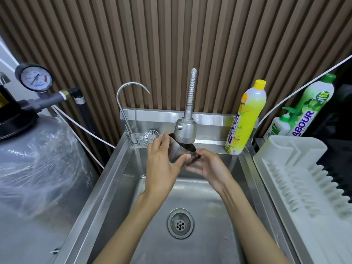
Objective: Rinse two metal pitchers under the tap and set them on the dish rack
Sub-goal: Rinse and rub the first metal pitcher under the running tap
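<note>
One metal pitcher [178, 152] tilts just under the tap head [185, 130], mouth up toward it. The left hand [162, 164] wraps the pitcher's body, thumb across the front; the right hand [209, 165] curls its fingers onto the lower side.

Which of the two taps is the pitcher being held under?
The flexible-hose tap with the wide spray head, back centre; the thin gooseneck tap stands apart to its left, clear of the pitcher.

One metal pitcher [177, 152]. Two hands: left hand [162, 166], right hand [211, 166]. Two taps: spray tap [185, 130], gooseneck tap [134, 138]. One sink [118, 178], one dish rack [297, 168], three bottles [245, 119].
</note>
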Tool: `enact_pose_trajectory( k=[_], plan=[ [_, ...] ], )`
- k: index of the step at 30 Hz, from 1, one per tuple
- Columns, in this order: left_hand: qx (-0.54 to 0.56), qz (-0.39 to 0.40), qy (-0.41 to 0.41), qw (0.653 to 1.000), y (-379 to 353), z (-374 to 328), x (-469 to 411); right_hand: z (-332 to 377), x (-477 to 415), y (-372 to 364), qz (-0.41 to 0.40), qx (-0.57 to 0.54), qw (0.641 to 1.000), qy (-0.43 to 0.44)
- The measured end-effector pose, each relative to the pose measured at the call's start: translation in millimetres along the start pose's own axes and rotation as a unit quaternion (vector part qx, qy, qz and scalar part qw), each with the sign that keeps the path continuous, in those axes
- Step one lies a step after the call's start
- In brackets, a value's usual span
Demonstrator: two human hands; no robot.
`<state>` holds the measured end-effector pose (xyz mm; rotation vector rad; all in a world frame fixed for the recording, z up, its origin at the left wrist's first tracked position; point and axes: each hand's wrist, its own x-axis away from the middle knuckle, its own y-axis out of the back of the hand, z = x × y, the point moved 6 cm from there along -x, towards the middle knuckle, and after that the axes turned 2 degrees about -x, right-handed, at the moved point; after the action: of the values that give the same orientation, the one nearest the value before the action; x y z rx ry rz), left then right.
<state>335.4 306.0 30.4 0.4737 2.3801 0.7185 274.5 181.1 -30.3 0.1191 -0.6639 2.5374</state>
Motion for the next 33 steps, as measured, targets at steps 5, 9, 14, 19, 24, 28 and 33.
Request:
enact_pose_trajectory(
  k=[5, 9, 14, 19, 24, 28, 33],
  plan=[
    [0.003, 0.063, 0.089, 0.994, -11.5, 11.1, 4.8, 13.2, 11.9, 17.9, -0.079, 0.132, 0.988, 0.000],
    [0.157, 0.138, 0.141, 0.968, -19.3, 19.5, 8.6, 33.0, 23.1, 26.2, -0.109, 0.204, 0.973, -0.006],
    [0.319, 0.232, 0.179, 0.901, -44.9, 32.4, 10.2, 60.9, 31.0, 24.5, -0.158, 0.381, 0.907, 0.082],
    [0.363, 0.163, 0.168, 0.902, -52.4, 34.1, 6.8, 65.2, 21.2, 19.8, -0.151, 0.360, 0.907, 0.155],
    [0.308, 0.040, 0.098, 0.945, -30.0, 29.0, -4.6, 35.3, -2.9, 14.0, -0.019, 0.078, 0.992, 0.099],
    [0.141, 0.011, 0.023, 0.990, -8.2, 16.9, -12.1, 4.6, -12.0, 7.0, 0.054, -0.045, 0.997, 0.010],
    [-0.006, 0.025, 0.044, 0.999, 3.4, 16.6, -9.2, -7.1, -3.7, 2.3, 0.038, 0.028, 0.999, -0.014]
  ],
)
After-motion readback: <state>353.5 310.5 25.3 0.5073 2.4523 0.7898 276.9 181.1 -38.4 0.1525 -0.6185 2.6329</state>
